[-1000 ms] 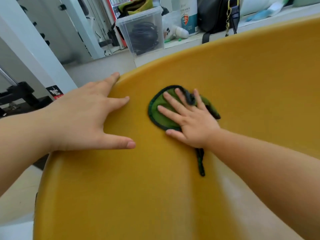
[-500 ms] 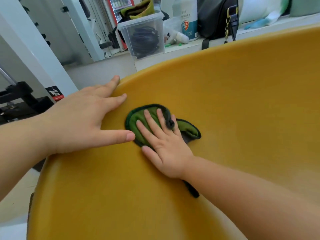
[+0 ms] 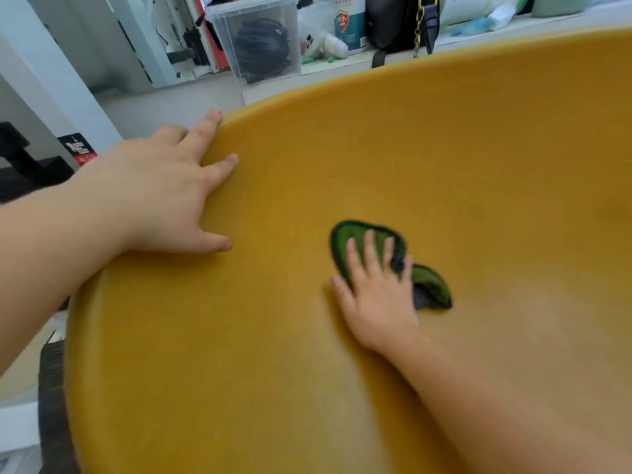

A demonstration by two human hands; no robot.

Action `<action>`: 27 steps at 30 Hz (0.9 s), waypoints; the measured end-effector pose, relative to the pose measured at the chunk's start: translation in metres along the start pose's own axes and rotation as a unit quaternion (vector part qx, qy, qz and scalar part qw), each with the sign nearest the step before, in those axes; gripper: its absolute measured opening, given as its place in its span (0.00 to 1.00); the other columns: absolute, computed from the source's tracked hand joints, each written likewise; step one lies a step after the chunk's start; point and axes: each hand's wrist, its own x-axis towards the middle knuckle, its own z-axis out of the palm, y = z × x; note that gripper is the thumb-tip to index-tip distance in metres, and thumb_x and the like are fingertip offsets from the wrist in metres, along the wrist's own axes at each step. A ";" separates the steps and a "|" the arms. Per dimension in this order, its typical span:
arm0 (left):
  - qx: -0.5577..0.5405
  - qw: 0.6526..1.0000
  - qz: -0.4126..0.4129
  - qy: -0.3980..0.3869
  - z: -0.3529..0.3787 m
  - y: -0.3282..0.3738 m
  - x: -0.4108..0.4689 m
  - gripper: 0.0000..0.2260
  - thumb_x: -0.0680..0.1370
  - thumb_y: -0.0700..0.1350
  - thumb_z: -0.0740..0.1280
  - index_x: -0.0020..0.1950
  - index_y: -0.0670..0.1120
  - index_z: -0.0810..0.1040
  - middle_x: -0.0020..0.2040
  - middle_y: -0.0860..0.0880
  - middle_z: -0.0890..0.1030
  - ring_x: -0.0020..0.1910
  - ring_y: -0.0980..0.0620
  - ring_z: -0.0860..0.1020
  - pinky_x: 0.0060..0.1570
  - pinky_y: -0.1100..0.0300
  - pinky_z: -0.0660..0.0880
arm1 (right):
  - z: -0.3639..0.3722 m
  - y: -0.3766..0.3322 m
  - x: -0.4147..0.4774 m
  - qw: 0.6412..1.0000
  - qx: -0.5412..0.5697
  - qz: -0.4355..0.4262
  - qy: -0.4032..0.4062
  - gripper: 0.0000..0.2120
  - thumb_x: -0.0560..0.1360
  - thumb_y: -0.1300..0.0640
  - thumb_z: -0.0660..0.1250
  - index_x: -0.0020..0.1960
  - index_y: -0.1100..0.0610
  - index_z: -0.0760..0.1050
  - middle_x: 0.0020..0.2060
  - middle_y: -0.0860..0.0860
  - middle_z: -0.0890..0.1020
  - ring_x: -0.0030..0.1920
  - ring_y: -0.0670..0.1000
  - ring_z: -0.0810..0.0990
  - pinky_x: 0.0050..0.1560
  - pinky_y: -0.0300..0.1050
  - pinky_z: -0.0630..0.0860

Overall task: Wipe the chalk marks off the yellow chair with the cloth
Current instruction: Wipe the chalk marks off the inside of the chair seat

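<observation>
Centre-right of frame: cloth [image 3: 431,286], green with dark edging, lying on the inner surface of the yellow chair [image 3: 410,159], well apart from the rim.
Right hand [image 3: 376,292]: fingers straight and spread, pressing the cloth flat against the chair; not curled round it. The thumb touches bare chair just left of the cloth.
Left hand [image 3: 154,196]: upper left of frame, released and spread, palm resting on the chair's rim, grasping nothing. The forefinger lies along the outer edge.
Progress: wiping appears to be under way, judging by the flat hand on the cloth. No distinct chalk marks show on the visible yellow surface, so much of the job may be done.
Left to do: probably the pale area at lower right and any part out of frame.
Hard to make out: blur softens the right hand and cloth. The pale sheen at lower right could be glare or chalk residue; cannot tell.
Hidden or cut off: cloth beneath the palm; chair surface under both hands; chair's right and lower parts.
Top of frame: desk [image 3: 478,36] carrying a clear plastic box [image 3: 260,39] and black bag [image 3: 393,22].
</observation>
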 end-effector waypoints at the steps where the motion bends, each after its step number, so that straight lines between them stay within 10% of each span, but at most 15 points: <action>1: 0.022 1.000 -0.007 -0.001 -0.001 0.006 -0.001 0.52 0.63 0.81 0.48 0.80 0.55 0.41 0.78 0.43 0.32 0.74 0.41 0.57 0.64 0.48 0.72 | 0.002 -0.016 -0.018 0.998 0.017 -0.042 -0.039 0.37 0.77 0.31 0.30 0.82 0.44 0.34 0.80 0.49 0.32 0.81 0.59 0.32 0.79 0.65 0.33; 8: 0.063 0.994 -0.092 0.000 0.007 0.044 -0.002 0.50 0.67 0.78 0.50 0.80 0.52 0.41 0.78 0.39 0.33 0.74 0.30 0.49 0.65 0.37 0.61 | -0.037 0.053 -0.103 0.937 -0.033 -0.274 -0.215 0.26 0.82 0.31 0.39 0.77 0.28 0.32 0.77 0.33 0.29 0.76 0.43 0.23 0.74 0.50 0.21; 13: 0.074 0.989 -0.122 -0.030 0.012 0.058 -0.014 0.50 0.67 0.78 0.50 0.80 0.52 0.40 0.78 0.38 0.34 0.74 0.26 0.42 0.70 0.29 0.49 | -0.091 0.198 -0.044 0.976 -0.205 0.020 -0.068 0.41 0.65 0.24 0.17 0.77 0.32 0.28 0.80 0.45 0.31 0.79 0.56 0.28 0.79 0.68 0.38; 17: 0.084 0.985 -0.132 -0.068 0.017 0.084 -0.019 0.49 0.68 0.78 0.49 0.80 0.52 0.41 0.78 0.36 0.37 0.73 0.25 0.37 0.66 0.23 0.44 | -0.078 0.175 -0.026 0.967 -0.086 0.238 -0.010 0.46 0.70 0.23 0.30 0.82 0.45 0.33 0.81 0.54 0.31 0.80 0.65 0.31 0.77 0.74 0.48; 22: 0.075 0.988 -0.112 -0.076 0.022 0.088 -0.019 0.44 0.69 0.76 0.49 0.80 0.55 0.45 0.79 0.38 0.39 0.76 0.29 0.38 0.65 0.22 0.42 | -0.003 0.017 -0.058 0.995 -0.006 0.001 -0.098 0.42 0.74 0.27 0.31 0.83 0.45 0.36 0.81 0.52 0.32 0.81 0.63 0.34 0.78 0.68 0.36; 27: 0.065 0.991 -0.079 -0.083 0.020 0.090 -0.018 0.41 0.71 0.75 0.47 0.80 0.57 0.48 0.81 0.43 0.41 0.77 0.32 0.39 0.65 0.22 0.41 | -0.013 -0.041 -0.142 0.949 0.073 -0.242 -0.189 0.33 0.81 0.31 0.41 0.81 0.39 0.33 0.79 0.40 0.30 0.79 0.52 0.26 0.76 0.56 0.25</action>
